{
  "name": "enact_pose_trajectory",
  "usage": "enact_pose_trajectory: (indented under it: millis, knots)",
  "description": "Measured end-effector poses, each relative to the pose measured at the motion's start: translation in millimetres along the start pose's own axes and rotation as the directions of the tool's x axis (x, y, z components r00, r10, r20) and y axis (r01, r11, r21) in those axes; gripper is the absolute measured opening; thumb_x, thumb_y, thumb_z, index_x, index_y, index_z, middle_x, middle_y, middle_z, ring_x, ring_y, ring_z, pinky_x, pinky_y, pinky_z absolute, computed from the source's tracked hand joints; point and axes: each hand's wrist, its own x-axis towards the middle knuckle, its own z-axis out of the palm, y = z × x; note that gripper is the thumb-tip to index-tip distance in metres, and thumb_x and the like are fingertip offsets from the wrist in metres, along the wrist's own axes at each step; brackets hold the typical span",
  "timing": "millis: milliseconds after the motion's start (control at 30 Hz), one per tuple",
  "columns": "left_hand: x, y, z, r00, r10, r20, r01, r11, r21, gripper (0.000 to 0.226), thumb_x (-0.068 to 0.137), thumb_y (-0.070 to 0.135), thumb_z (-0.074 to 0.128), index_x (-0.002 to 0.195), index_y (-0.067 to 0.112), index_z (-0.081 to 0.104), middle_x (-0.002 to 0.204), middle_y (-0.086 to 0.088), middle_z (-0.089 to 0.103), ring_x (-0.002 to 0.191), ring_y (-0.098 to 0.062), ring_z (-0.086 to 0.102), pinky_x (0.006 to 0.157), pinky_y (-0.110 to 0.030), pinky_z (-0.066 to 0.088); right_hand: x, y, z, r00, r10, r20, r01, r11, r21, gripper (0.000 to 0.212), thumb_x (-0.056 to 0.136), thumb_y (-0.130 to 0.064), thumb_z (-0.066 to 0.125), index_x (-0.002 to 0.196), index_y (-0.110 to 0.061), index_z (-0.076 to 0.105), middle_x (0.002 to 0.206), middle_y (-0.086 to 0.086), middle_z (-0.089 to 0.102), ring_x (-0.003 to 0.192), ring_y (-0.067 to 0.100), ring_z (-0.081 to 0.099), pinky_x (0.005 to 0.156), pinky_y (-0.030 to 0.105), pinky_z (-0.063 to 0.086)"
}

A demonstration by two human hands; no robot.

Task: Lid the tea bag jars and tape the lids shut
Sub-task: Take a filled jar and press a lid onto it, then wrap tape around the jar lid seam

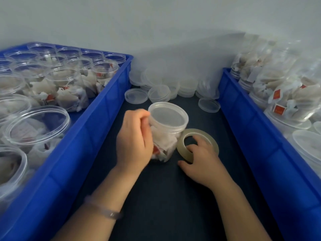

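a jar (165, 145) of tea bags stands upright on the dark mat (173, 197) between two blue crates (86, 136), its long axis vertical and its mouth up, capped by a lid (167, 115). the left hand (133, 138) curls round the jar's left side by the lid rim. the right hand (201, 159) grips a tape roll (181, 145) lying just beside the jar, hole facing up, with fingers hooked into the hole and the thumb outside.

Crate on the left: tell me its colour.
The left crate is solid blue; the head view shows it.
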Motion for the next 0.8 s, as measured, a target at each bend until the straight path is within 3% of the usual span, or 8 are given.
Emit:
enact_pose_trajectory:
  millis: [100,167,267,433,500,600,700,800]
  knots:
    - [-17,21,-18,0.955,0.276,0.111,-0.273,0.961,-0.047,0.016,0.091,0.011,0.051,0.084,0.000,0.061,0.069,-0.001,0.053,0.054,-0.007,0.046,0.048,-0.021,0.040,0,0,-5,1.000,-0.022,-0.020,0.023,0.998,0.058,0.016,0.088,-0.031,0.063,0.097,-0.019,0.065,0.128,-0.003,0.051,0.111,0.012,0.051,0.089,0.033,0.049]
    - [-23,27,-21,0.948,0.286,0.140,-0.284,0.958,-0.037,0.020,0.089,0.020,0.057,0.081,0.002,0.062,0.057,0.001,0.053,0.046,-0.008,0.047,0.042,-0.022,0.040,-5,5,-13,1.000,0.001,-0.019,0.003,0.980,0.197,0.008,0.088,-0.032,0.064,0.092,-0.025,0.061,0.099,-0.009,0.061,0.084,0.006,0.058,0.072,0.028,0.051]
    - [-22,25,-18,0.966,0.222,0.134,-0.230,0.972,0.049,0.034,0.085,0.039,0.063,0.087,0.006,0.059,0.054,0.003,0.051,0.046,-0.008,0.049,0.044,-0.022,0.044,-11,10,-21,0.999,0.005,-0.045,0.014,0.910,0.414,0.014,0.086,-0.034,0.067,0.097,-0.033,0.059,0.088,-0.011,0.067,0.081,0.003,0.064,0.073,0.026,0.052]
    - [-16,13,-13,0.988,0.061,0.142,-0.073,0.994,0.080,0.039,0.088,0.037,0.059,0.112,0.008,0.051,0.078,-0.002,0.057,0.067,-0.012,0.057,0.055,-0.030,0.052,-16,5,-23,0.994,-0.099,-0.034,0.092,0.665,0.741,0.028,0.076,-0.022,0.076,0.098,-0.024,0.058,0.078,-0.006,0.072,0.067,0.011,0.069,0.059,0.023,0.053]
    - [-14,11,-11,0.992,-0.004,0.130,-0.009,0.995,0.097,0.041,0.089,0.029,0.059,0.118,0.000,0.052,0.085,-0.009,0.058,0.072,-0.016,0.057,0.057,-0.034,0.053,-17,2,-22,0.988,-0.157,-0.009,0.107,0.633,0.767,0.036,0.069,-0.022,0.079,0.099,-0.022,0.059,0.078,-0.004,0.071,0.069,0.015,0.070,0.060,0.025,0.056]
    - [-18,14,-11,0.981,0.122,0.152,-0.126,0.992,0.021,0.039,0.090,0.018,0.059,0.124,0.000,0.050,0.087,-0.007,0.055,0.074,-0.012,0.054,0.062,-0.023,0.049,-18,0,-23,0.975,-0.223,0.000,0.149,0.652,0.743,0.044,0.061,-0.022,0.083,0.098,-0.023,0.059,0.083,0.000,0.072,0.078,0.019,0.071,0.073,0.035,0.058]
    - [-25,22,-10,0.902,0.184,0.389,-0.163,0.983,-0.087,0.054,0.090,0.034,0.054,0.135,0.007,0.045,0.122,-0.002,0.052,0.111,-0.008,0.053,0.090,-0.018,0.047,-21,0,-26,0.951,-0.308,0.008,0.197,0.627,0.754,0.046,0.064,-0.009,0.085,0.100,-0.019,0.058,0.086,-0.001,0.073,0.079,0.015,0.071,0.070,0.027,0.056]
    - [-26,22,-8,0.788,0.149,0.597,-0.084,0.987,-0.136,0.067,0.090,0.046,0.048,0.147,0.020,0.025,0.153,0.006,0.028,0.141,-0.006,0.027,0.110,-0.021,0.032,-24,-1,-26,0.939,-0.343,-0.004,0.230,0.621,0.749,0.045,0.063,-0.005,0.085,0.097,-0.017,0.057,0.082,-0.007,0.072,0.075,0.012,0.070,0.064,0.021,0.054]
